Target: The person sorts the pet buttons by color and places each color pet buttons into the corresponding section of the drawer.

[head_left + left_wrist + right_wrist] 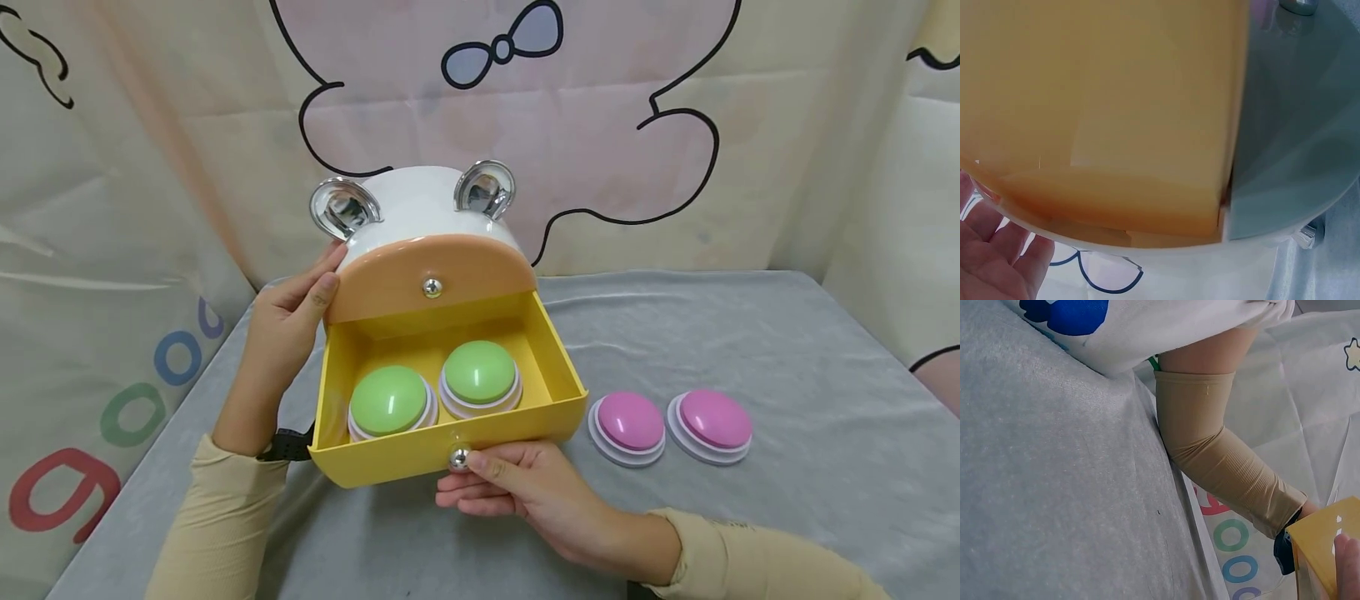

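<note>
A box with a white domed body (420,200), silver ears and an orange front panel (480,267) is tilted toward me. Its yellow drawer (375,462) is pulled out. Two green push buttons (388,400) with white bases lie inside the drawer. My left hand (288,312) grips the box's left side, thumb at the edge of the front panel. At the drawer's front, my right hand (517,492) pinches the silver knob (460,458) with its thumb, the other fingers below. The left wrist view has my left fingers (1032,262) beside the rim.
Two pink push buttons (632,421) with white bases lie on the grey cloth-covered table (810,500), right of the drawer. A printed curtain (600,150) hangs behind and along both sides. A dark wrist strap (288,445) sits close against the drawer's left corner.
</note>
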### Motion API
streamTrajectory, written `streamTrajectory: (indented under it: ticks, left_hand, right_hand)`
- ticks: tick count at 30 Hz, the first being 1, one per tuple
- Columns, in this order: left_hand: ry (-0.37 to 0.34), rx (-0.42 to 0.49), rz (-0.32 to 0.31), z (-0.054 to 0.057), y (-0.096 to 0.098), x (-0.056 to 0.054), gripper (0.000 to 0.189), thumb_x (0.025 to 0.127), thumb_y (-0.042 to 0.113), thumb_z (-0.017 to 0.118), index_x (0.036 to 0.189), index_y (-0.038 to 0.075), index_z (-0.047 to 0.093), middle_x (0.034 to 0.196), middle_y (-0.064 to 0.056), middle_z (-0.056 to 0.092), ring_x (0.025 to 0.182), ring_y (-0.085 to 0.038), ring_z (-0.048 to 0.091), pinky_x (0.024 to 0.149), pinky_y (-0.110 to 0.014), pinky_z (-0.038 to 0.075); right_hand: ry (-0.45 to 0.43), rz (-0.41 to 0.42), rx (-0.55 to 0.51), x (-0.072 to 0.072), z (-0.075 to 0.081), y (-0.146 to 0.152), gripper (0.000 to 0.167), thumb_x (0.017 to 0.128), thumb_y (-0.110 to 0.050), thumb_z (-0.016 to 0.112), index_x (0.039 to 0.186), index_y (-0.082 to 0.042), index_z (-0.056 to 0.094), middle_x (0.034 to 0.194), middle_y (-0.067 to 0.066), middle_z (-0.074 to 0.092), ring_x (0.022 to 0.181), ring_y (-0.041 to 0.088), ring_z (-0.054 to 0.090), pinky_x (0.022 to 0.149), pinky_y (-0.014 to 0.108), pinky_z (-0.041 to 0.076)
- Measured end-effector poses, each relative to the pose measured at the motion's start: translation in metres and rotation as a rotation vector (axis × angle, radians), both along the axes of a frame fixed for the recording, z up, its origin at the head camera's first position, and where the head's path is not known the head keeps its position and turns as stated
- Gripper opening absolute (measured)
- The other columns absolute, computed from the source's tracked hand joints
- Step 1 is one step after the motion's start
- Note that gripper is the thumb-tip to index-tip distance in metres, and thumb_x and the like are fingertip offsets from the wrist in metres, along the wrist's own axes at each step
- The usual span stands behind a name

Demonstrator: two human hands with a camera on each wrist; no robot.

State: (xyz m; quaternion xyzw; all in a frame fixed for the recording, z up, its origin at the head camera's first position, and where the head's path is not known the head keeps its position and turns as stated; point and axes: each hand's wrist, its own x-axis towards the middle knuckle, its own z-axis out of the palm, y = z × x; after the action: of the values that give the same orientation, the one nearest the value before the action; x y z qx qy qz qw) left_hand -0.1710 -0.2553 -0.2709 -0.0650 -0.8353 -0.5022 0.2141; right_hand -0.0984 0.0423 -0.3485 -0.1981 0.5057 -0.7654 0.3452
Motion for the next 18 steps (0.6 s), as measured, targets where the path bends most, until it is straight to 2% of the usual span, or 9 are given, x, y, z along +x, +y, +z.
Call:
streamTrajectory:
  ticks: [11,18]
  left_hand:
    - [0.013,-0.006,0.012,0.001,-0.002,0.001,0.039,0.102,0.034,0.054,0.139,0.023,0.058,0.144,0.010,0.057,0.142,-0.005,0.044,0.106,-0.009,0.040]
    - [-0.017,-0.022,0.020,0.000,-0.002,0.001,0.041,0.101,0.039,0.053,0.140,0.026,0.056,0.146,0.013,0.054,0.143,-0.004,0.042,0.109,-0.014,0.041]
  right_hand:
    - [-0.006,0.004,-0.009,-0.003,-0.001,-0.003,0.049,0.100,-0.020,0.061,0.124,0.022,0.055,0.106,0.010,0.077,0.100,0.018,0.075,0.090,0.034,0.060]
    - [-0.015,-0.022,0.044,-0.011,0.004,-0.004,0.049,0.099,-0.025,0.062,0.124,0.018,0.058,0.103,0.007,0.078,0.101,0.018,0.075,0.091,0.035,0.059]
